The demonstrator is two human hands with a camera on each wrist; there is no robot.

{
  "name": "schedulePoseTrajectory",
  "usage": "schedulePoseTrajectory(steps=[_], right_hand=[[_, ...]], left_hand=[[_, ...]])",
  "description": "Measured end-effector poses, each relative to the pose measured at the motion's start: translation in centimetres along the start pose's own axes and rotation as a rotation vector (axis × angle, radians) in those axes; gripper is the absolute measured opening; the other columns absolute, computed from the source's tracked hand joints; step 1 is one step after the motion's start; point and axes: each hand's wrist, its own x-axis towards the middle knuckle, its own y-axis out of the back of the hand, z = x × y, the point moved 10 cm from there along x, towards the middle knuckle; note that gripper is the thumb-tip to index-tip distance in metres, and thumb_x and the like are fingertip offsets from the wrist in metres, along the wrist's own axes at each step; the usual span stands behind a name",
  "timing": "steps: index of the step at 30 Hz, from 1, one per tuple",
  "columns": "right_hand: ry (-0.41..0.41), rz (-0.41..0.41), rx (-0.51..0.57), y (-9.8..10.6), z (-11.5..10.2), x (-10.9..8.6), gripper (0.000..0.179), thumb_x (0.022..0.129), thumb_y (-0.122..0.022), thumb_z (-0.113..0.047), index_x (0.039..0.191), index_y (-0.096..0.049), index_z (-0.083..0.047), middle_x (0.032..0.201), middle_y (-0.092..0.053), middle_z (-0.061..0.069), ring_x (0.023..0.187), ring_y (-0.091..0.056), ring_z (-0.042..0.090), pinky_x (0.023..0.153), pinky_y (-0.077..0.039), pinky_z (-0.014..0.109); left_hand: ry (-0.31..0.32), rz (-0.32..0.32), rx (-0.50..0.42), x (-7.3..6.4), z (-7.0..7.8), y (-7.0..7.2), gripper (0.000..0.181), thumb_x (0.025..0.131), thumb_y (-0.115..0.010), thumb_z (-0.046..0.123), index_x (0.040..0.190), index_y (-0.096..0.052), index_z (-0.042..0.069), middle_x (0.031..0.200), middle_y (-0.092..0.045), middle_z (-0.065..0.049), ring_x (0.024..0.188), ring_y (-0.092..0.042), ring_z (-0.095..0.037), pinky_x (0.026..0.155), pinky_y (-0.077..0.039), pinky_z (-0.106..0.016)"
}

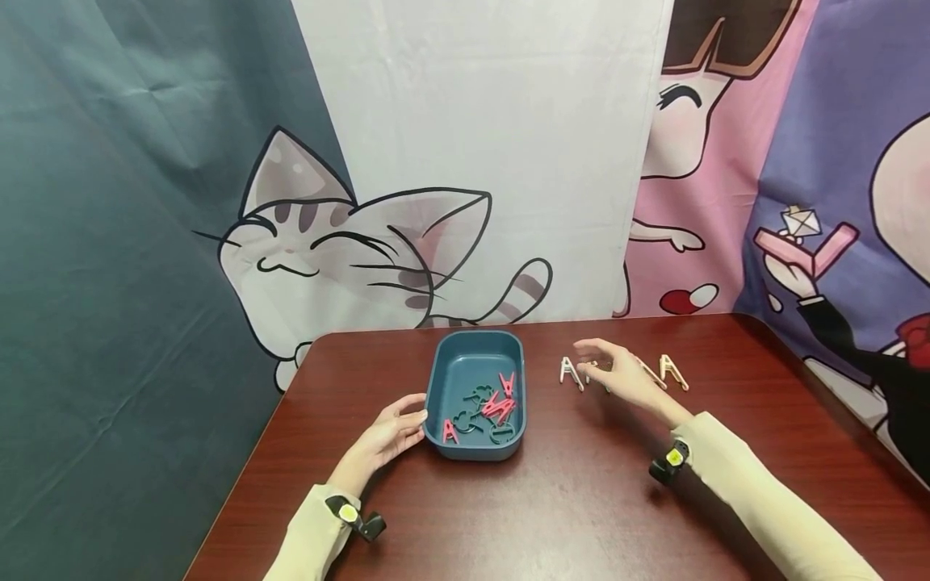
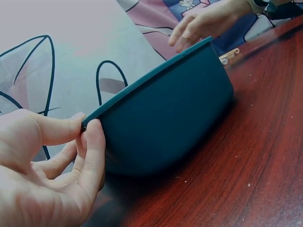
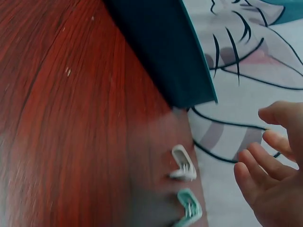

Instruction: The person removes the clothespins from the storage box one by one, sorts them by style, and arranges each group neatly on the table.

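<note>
A blue rectangular bin stands on the table with several pink clothespins and dark green flat shapes lying in it. My left hand is at its left side; in the left wrist view, thumb and fingers pinch the bin's rim. My right hand is held above the table right of the bin, fingers loosely bent and holding nothing. Just left of it lies a white clothespin, and a green clothespin shows beside that one in the right wrist view. A cream clothespin lies to its right.
The brown wooden table ends at the back against a hanging cloth printed with a cartoon cat. Another clothespin is partly hidden behind my right hand.
</note>
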Motion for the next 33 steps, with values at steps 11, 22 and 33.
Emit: schedulePoseTrajectory(steps=[11,22,33], right_hand=[[0.057,-0.13,0.113,-4.0,-5.0,0.9,0.046,0.086,-0.072,-0.011,0.129,-0.056,-0.007,0.124,-0.063,0.017,0.112,-0.061,0.036,0.088,-0.054,0.045],[0.138,-0.256,0.215,-8.5,-5.6,2.2,0.053,0.082,-0.076,-0.01,0.13,-0.056,-0.017,0.124,-0.064,0.008,0.115,-0.058,0.041,0.095,-0.052,0.044],[0.224,-0.375,0.104,-12.0,-8.1,2.6,0.058,0.08,-0.078,-0.013,0.134,-0.055,-0.013,0.132,-0.06,0.007,0.12,-0.058,0.028,0.101,-0.046,0.05]], left_hand=[[0.01,0.0,-0.017,0.1,-0.1,-0.1,0.047,0.096,-0.055,0.004,0.139,-0.037,0.005,0.09,-0.06,0.003,0.072,-0.06,-0.004,0.069,-0.052,-0.017],[0.007,0.002,-0.017,-0.1,-0.1,0.0,0.031,0.095,-0.056,0.004,0.124,-0.047,0.009,0.087,-0.058,0.003,0.07,-0.059,-0.005,0.068,-0.052,-0.017],[-0.001,-0.011,-0.013,-0.3,0.2,-0.3,0.021,0.096,-0.055,0.005,0.114,-0.048,0.014,0.084,-0.055,0.005,0.071,-0.058,-0.004,0.069,-0.052,-0.017]])
